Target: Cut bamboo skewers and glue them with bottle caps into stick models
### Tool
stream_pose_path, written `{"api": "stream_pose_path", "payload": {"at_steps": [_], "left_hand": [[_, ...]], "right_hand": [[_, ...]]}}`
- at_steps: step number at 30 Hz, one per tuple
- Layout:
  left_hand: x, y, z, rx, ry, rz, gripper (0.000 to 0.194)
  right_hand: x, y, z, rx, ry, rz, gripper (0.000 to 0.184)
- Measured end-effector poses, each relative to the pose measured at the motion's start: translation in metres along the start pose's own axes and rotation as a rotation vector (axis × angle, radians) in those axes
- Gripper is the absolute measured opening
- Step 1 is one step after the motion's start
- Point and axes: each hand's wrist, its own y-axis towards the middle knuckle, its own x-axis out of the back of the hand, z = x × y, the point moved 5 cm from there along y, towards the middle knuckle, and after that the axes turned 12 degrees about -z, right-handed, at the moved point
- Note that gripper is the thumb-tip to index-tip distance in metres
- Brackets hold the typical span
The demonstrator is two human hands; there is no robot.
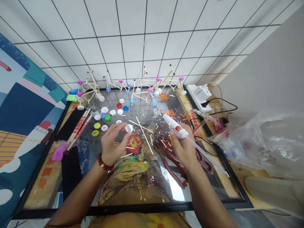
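Between the thumb and fingers of my left hand (112,144) is a white bottle cap (129,128), its round face turned up. My right hand (185,147) is closed around a white hot glue gun (175,124), whose nozzle points up and left; a long clear glue stick (205,155) trails from its back end. Thin wooden sticks (143,134) lie crossed on the glass between my hands. Loose bottle caps in several colours, among them a green cap (107,118) and a yellow cap (97,125), lie beyond my left hand.
Small bicycle-like stick models (142,93) stand along the back by the tiled wall. Red-handled pliers (172,171) lie under my right forearm. A power strip (199,98) with cables, a clear plastic bag (258,142), bundled sticks (79,128) and a purple packet (60,152) flank the work area.
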Motion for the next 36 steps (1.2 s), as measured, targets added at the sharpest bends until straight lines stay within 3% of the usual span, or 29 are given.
{"api": "stream_pose_path", "payload": {"at_steps": [6,10,12,17,23,27,31,34,36], "left_hand": [[0.009,0.005,-0.015,-0.148,0.061,-0.005,0.041],[0.017,0.005,-0.017,-0.300,0.108,-0.017,0.044],[0.020,0.004,-0.010,-0.248,0.043,-0.024,0.040],[0.024,0.000,0.021,0.119,-0.195,-0.011,0.035],[0.030,0.001,0.035,0.308,-0.315,-0.017,0.039],[0.039,0.008,0.037,0.330,-0.361,-0.075,0.042],[0.052,0.018,0.037,0.249,-0.363,-0.162,0.040],[0.060,0.024,0.039,0.239,-0.358,-0.208,0.037],[0.063,0.028,0.042,0.256,-0.374,-0.233,0.036]], "right_hand": [[-0.013,0.011,-0.036,0.022,-0.198,0.029,0.023],[-0.013,0.015,-0.052,-0.091,-0.245,0.013,0.029],[-0.012,0.016,-0.053,-0.161,-0.272,0.049,0.033],[-0.010,0.016,-0.051,-0.257,-0.330,0.134,0.037],[-0.009,0.017,-0.049,-0.245,-0.366,0.191,0.033],[-0.003,0.018,-0.045,-0.197,-0.454,0.251,0.035],[0.021,0.007,-0.034,-0.047,-0.633,0.328,0.033],[0.038,-0.010,-0.007,0.069,-0.682,0.365,0.025],[0.032,-0.023,0.027,0.168,-0.546,0.381,0.019]]}}
